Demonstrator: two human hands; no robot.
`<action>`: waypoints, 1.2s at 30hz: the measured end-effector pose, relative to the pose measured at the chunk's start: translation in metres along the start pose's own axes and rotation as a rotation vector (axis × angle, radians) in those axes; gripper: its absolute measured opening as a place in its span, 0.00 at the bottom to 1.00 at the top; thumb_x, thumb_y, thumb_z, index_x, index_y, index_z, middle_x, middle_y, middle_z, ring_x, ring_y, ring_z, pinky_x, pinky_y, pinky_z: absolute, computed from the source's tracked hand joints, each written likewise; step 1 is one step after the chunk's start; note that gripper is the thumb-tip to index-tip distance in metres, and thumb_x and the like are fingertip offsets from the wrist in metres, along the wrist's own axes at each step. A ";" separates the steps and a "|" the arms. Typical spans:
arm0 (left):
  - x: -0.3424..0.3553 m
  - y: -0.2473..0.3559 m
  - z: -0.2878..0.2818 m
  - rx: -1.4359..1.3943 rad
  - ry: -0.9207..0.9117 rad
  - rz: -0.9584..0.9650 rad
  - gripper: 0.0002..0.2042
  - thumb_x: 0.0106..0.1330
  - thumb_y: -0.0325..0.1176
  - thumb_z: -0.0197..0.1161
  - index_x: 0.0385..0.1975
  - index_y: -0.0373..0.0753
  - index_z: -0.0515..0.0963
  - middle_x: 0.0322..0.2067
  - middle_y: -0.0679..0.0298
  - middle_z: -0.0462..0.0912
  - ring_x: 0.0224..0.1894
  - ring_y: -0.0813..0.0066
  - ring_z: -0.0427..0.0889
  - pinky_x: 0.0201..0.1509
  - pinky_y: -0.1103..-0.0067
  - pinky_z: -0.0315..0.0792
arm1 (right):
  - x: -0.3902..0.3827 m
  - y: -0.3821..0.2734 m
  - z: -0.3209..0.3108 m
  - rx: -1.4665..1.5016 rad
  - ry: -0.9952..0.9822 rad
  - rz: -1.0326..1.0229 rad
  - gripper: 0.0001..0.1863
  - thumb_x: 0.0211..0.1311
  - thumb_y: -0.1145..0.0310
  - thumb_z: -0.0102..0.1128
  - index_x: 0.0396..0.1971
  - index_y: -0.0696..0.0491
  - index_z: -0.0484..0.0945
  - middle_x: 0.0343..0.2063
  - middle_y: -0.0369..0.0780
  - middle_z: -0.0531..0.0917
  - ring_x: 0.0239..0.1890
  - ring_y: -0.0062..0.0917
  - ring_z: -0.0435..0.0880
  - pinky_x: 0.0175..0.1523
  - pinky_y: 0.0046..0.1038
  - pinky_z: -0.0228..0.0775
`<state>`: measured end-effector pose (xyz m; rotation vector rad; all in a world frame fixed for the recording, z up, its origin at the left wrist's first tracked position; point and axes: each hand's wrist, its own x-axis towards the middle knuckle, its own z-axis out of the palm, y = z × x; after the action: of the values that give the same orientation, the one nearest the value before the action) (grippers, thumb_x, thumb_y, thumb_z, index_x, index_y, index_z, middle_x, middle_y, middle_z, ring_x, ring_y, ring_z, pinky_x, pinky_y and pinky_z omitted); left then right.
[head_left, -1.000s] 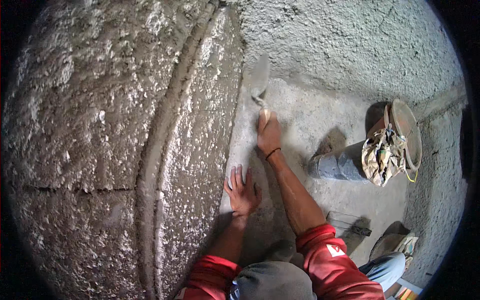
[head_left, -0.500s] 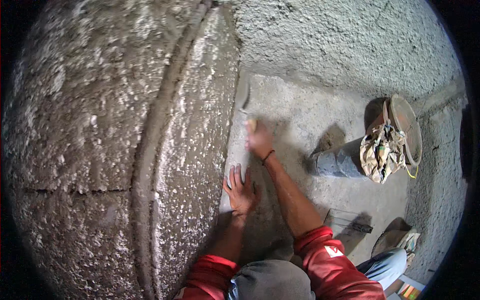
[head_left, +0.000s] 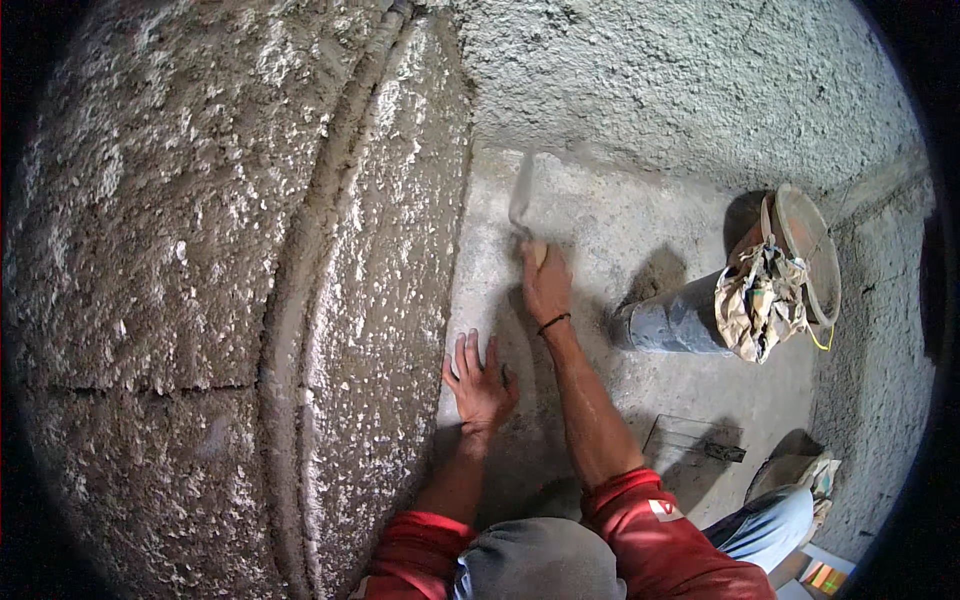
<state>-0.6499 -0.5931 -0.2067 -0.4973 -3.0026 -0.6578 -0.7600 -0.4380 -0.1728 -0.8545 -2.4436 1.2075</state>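
My right hand (head_left: 546, 285) grips the wooden handle of a trowel (head_left: 521, 195) whose blurred blade lies against the grey plastered wall face (head_left: 600, 225) below the rough coat. A dark band sits on that wrist. My left hand (head_left: 480, 385) rests flat with its fingers spread on the smooth plaster, close to the vertical corner edge (head_left: 455, 300). Both sleeves are red.
A rough spattered wall (head_left: 180, 250) with a curved groove (head_left: 320, 250) fills the left. At the right a grey pipe or bucket (head_left: 675, 322) lies with crumpled paper sacking (head_left: 758, 300) and a round pan (head_left: 808, 250). A flat tool (head_left: 700, 440) lies on the floor.
My right hand has slid the trowel to the right and upward across the plaster, away from the corner edge. The left hand has stayed flat in place.
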 end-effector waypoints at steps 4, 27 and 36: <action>-0.002 -0.008 0.000 0.038 0.019 -0.008 0.27 0.53 0.40 0.58 0.55 0.40 0.68 0.60 0.53 0.60 0.66 0.53 0.54 0.63 0.51 0.48 | 0.005 -0.026 -0.011 0.234 0.151 -0.055 0.26 0.64 0.53 0.49 0.43 0.65 0.69 0.37 0.61 0.76 0.41 0.53 0.77 0.46 0.47 0.65; -0.008 -0.016 0.004 0.082 -0.044 -0.044 0.29 0.56 0.45 0.56 0.58 0.42 0.66 0.62 0.53 0.58 0.67 0.55 0.51 0.65 0.52 0.45 | 0.023 0.028 0.100 0.226 -0.442 0.166 0.25 0.62 0.50 0.48 0.38 0.62 0.74 0.40 0.58 0.77 0.43 0.54 0.75 0.49 0.45 0.66; -0.005 -0.009 0.006 0.040 0.043 0.006 0.28 0.52 0.40 0.60 0.55 0.39 0.66 0.61 0.54 0.59 0.66 0.55 0.54 0.63 0.52 0.47 | -0.008 0.002 0.029 0.235 -0.031 0.050 0.31 0.62 0.48 0.48 0.40 0.69 0.68 0.32 0.60 0.77 0.39 0.57 0.75 0.45 0.48 0.66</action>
<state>-0.6475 -0.5999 -0.2162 -0.4838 -2.9662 -0.5988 -0.7670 -0.4601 -0.1917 -0.8373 -2.2571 1.4998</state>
